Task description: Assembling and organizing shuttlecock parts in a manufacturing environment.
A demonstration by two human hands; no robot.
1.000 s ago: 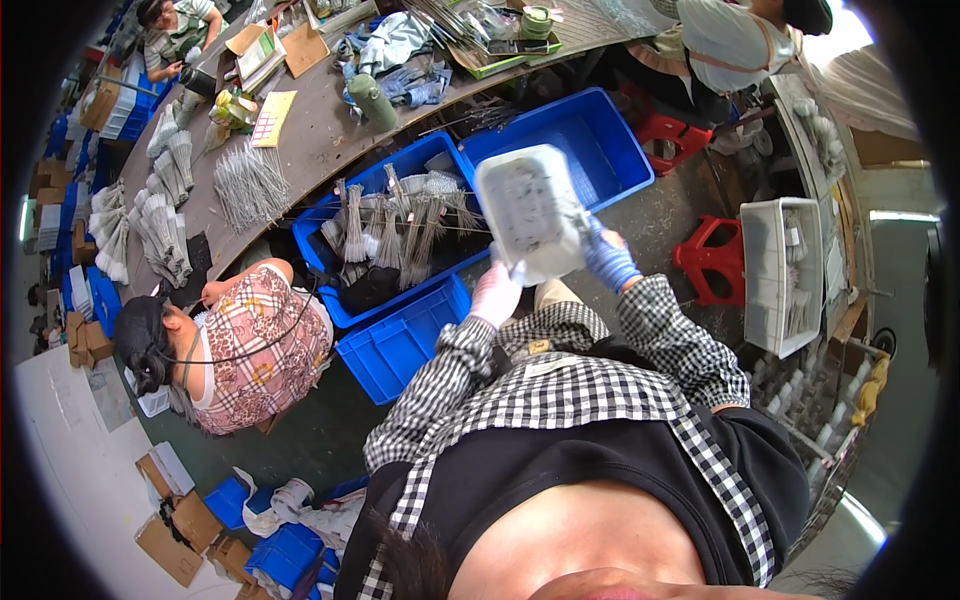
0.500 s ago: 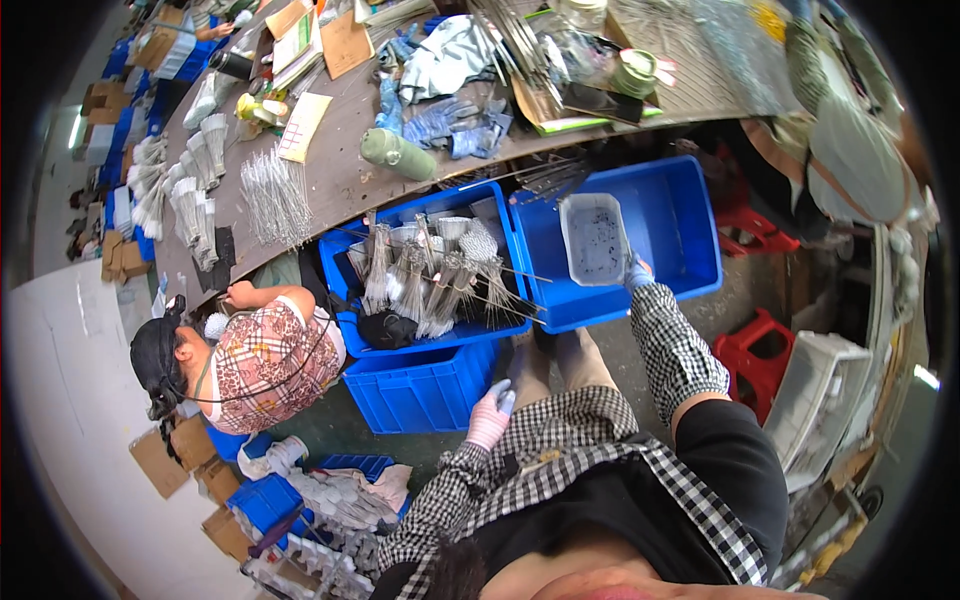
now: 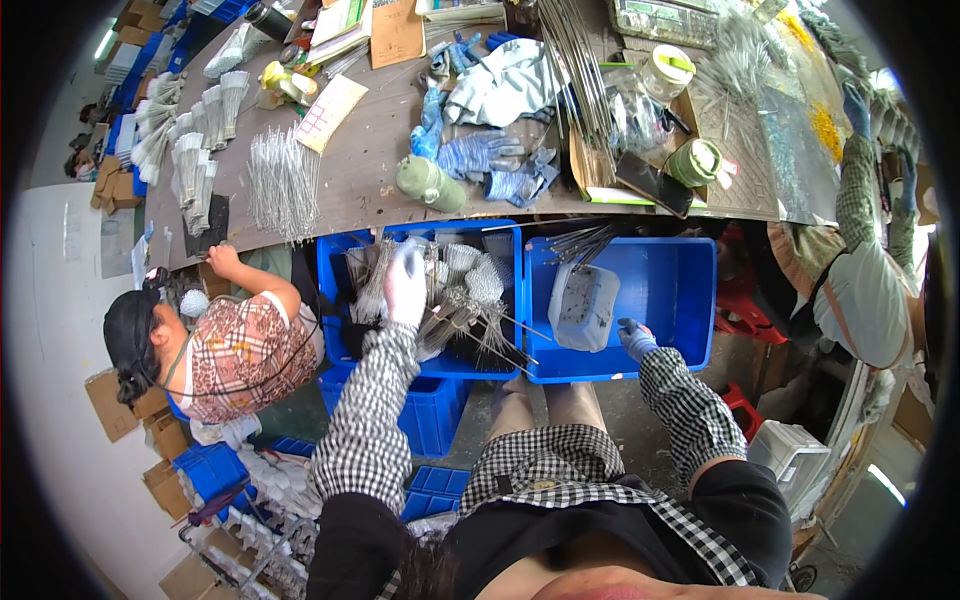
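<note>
My left hand [image 3: 406, 288], in a pale glove with grey-blue fingertips, is over the left blue bin [image 3: 518, 300], at bundles of thin metal wires [image 3: 465, 280]. Its grip is hidden by the back of the hand. In the right blue bin [image 3: 665, 290] a translucent plastic tub [image 3: 584, 308] with dark specks inside lies tilted. Just right of the tub, my right hand [image 3: 637, 340], also gloved, hovers above the bin's near part. Its fingers are apart and hold nothing. Dark thin rods [image 3: 580, 243] stick out over the far edge of that bin.
A brown worktable [image 3: 370, 170] with wire bundles, blue gloves [image 3: 480, 155] and a green bottle [image 3: 428, 183] stands beyond the bins. A person [image 3: 245, 350] sits at the left; another [image 3: 865, 290] works at the far right. A red stool [image 3: 742, 410] is on the right.
My left hand has moved from near my lap forward over the wire bundles. My right hand has let go of the tub, which now lies tilted. The view has shifted toward the table.
</note>
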